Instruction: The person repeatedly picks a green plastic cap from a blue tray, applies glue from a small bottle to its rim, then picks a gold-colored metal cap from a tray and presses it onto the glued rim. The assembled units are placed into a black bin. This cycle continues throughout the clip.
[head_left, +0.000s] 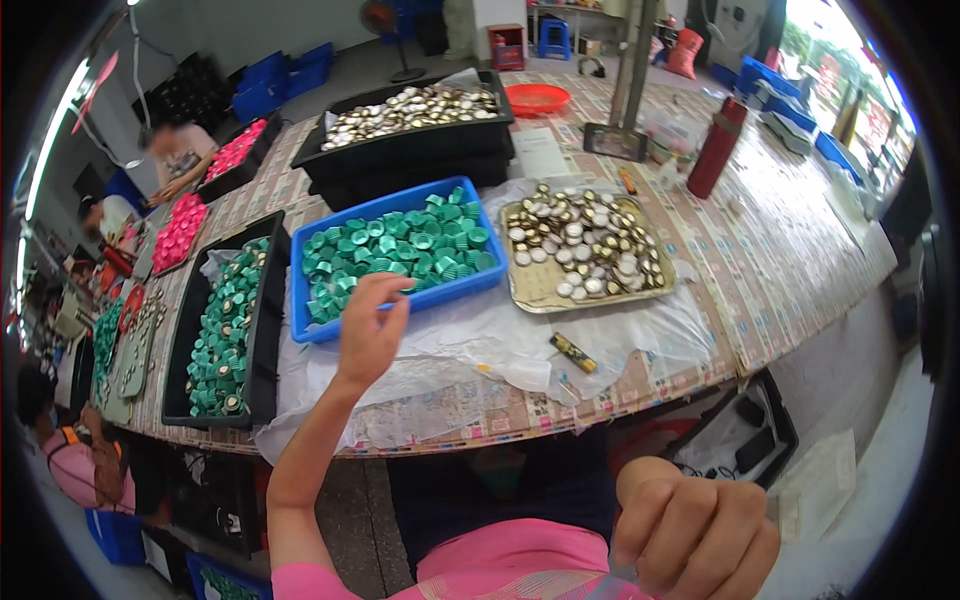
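Observation:
My left hand (370,328) reaches over the front edge of a blue tray (405,300) filled with small green fluted caps (395,245). Its fingers are loosely bent, with a gap between thumb and forefinger, and nothing shows between them. Low on the right, my right hand (697,530) is raised close to me, its fingers curled into a fist; whatever they may hold is hidden. Right of the blue tray, a shallow metal tray (540,290) bears many round white-and-gold discs (590,235). A long black crate (262,370) left of the blue tray holds more green caps, some with discs.
Behind stand stacked black crates (400,160) of discs. A gold-and-black lighter-shaped object (573,353) lies on white plastic sheeting (450,360) at the front. A red bottle (717,148), a metal post (632,70) and a red basin (537,99) stand farther back. Other people (180,160) sit at left.

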